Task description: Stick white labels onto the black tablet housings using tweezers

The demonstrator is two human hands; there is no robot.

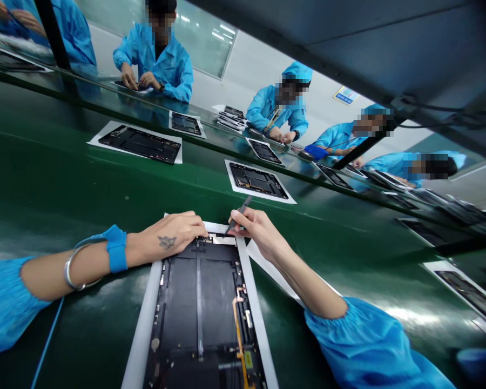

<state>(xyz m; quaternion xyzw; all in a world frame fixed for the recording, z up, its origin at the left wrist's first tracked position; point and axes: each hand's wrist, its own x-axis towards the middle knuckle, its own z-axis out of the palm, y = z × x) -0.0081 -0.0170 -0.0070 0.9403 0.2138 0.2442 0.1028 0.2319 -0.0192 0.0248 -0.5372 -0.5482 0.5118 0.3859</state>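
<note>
Green assembly belt (65, 189) runs past co-workers in blue smocks (174, 70); nearest, an opened tablet housing (198, 308) lies on white paper (140, 335), left hand (166, 235) half-closed on its top edge, grip unclear, right hand (255, 232) pinching tweezers (240, 215) there

Nothing is legible on this assembly line. A blue-and-white wall sign (345, 95) is too small to read, as is a yellow label (248, 360) on the open tablet casing (198, 302).
</note>
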